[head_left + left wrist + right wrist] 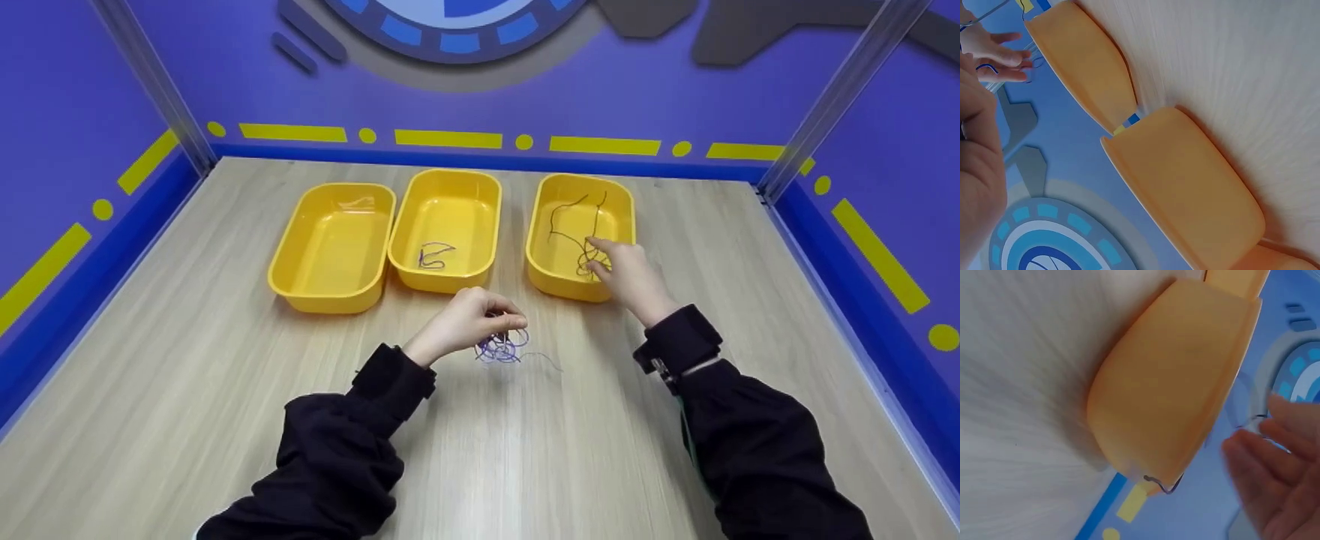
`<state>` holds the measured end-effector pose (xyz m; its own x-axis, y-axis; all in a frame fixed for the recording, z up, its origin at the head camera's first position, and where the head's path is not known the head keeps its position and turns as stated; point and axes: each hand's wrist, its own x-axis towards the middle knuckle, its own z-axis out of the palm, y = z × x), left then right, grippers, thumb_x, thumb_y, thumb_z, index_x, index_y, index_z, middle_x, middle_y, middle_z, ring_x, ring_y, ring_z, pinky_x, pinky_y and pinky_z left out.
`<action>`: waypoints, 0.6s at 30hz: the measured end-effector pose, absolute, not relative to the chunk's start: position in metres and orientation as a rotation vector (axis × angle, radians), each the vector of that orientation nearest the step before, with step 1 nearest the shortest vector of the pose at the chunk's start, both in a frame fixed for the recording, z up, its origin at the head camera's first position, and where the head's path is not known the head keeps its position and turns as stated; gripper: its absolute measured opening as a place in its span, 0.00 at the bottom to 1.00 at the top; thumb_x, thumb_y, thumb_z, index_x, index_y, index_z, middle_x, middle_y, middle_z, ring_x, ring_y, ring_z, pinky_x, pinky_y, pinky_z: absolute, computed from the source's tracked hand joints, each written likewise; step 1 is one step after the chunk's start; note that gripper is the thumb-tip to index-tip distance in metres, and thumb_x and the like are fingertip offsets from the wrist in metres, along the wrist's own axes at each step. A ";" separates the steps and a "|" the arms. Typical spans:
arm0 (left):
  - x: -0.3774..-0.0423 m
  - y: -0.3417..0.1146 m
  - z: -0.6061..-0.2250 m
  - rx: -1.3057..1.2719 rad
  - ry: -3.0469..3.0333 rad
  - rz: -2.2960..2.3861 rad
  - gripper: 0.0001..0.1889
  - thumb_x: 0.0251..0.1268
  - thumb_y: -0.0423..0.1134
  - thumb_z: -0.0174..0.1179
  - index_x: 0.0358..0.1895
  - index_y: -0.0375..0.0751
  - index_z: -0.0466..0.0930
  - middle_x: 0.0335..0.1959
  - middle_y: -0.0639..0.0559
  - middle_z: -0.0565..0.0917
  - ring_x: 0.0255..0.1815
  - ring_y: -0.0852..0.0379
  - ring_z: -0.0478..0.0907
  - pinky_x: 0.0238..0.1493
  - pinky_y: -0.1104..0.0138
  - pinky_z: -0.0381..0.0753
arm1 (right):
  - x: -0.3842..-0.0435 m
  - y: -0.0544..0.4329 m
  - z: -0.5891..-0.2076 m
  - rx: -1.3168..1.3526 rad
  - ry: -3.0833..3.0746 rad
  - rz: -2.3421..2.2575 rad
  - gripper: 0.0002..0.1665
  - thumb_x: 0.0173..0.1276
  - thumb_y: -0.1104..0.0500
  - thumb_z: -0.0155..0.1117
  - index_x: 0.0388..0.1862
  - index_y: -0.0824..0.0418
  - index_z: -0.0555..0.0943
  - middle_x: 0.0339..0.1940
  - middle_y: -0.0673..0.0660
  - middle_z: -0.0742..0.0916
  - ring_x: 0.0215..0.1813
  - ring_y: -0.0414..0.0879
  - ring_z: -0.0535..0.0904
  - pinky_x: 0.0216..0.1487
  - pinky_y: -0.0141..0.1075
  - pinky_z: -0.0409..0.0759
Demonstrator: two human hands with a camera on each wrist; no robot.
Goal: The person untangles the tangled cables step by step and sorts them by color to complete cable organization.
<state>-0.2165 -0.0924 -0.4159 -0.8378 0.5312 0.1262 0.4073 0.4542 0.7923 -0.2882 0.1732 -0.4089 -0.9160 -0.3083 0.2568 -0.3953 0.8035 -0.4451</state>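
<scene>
My left hand (480,322) pinches a tangle of thin purple and pale wires (501,349) between thumb and fingertips, over the table in front of the bins. One pale end trails off to the right. In the head view my right hand (626,271) is over the near right corner of the right yellow bin (541,262), thumb and index finger apart. Dark thin wire (553,217) lies looped in that bin, some of it overlapping the fingertips. The right wrist view shows the right hand (1280,467) blurred, fingers parted, and a dark wire end (1168,488) over the bin's edge.
The middle yellow bin (401,262) holds a small purple wire (435,256). To its left, close against it, stands another yellow bin (281,262). Blue-purple printed panels (450,97) wall in the wooden table (187,337) at the back and sides.
</scene>
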 end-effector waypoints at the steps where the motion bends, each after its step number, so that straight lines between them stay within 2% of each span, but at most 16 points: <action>1: -0.216 -0.093 -0.416 0.829 2.560 1.340 0.12 0.72 0.39 0.65 0.45 0.32 0.90 0.37 0.40 0.91 0.30 0.72 0.75 0.38 0.75 0.80 | -0.286 0.173 -0.409 0.571 -2.827 0.736 0.23 0.74 0.66 0.65 0.65 0.74 0.79 0.61 0.74 0.84 0.59 0.69 0.83 0.62 0.59 0.82; 2: -0.216 -0.093 -0.415 0.828 2.564 1.346 0.12 0.72 0.39 0.66 0.45 0.32 0.90 0.37 0.40 0.91 0.30 0.72 0.75 0.38 0.75 0.80 | -0.283 0.171 -0.410 0.596 -2.819 0.739 0.23 0.74 0.65 0.65 0.65 0.74 0.78 0.61 0.74 0.83 0.61 0.69 0.82 0.64 0.59 0.80; 6: -0.216 -0.093 -0.415 0.830 2.585 1.380 0.11 0.72 0.38 0.66 0.43 0.31 0.90 0.36 0.39 0.91 0.31 0.70 0.77 0.39 0.74 0.81 | -0.263 0.158 -0.408 0.722 -2.721 0.904 0.21 0.74 0.62 0.66 0.60 0.74 0.82 0.57 0.72 0.87 0.56 0.67 0.85 0.59 0.57 0.85; 9: -0.215 -0.092 -0.415 0.834 2.613 1.439 0.10 0.72 0.37 0.66 0.41 0.30 0.88 0.35 0.39 0.90 0.31 0.63 0.81 0.38 0.72 0.83 | -0.245 0.147 -0.402 0.861 -2.738 1.060 0.22 0.75 0.59 0.66 0.60 0.73 0.81 0.55 0.71 0.87 0.52 0.63 0.87 0.54 0.54 0.87; 13: -0.211 -0.087 -0.414 0.844 2.649 1.559 0.09 0.72 0.36 0.65 0.40 0.29 0.84 0.37 0.38 0.89 0.36 0.50 0.86 0.40 0.69 0.85 | -0.226 0.136 -0.397 1.065 -2.832 1.146 0.27 0.77 0.57 0.64 0.66 0.73 0.77 0.54 0.69 0.88 0.51 0.61 0.88 0.55 0.52 0.88; 18: -0.206 -0.080 -0.410 0.874 2.719 1.620 0.10 0.75 0.36 0.61 0.47 0.31 0.77 0.41 0.39 0.88 0.42 0.45 0.86 0.45 0.60 0.86 | -0.215 0.126 -0.398 1.208 -2.785 1.193 0.25 0.74 0.59 0.67 0.64 0.74 0.79 0.48 0.66 0.91 0.47 0.58 0.89 0.50 0.46 0.90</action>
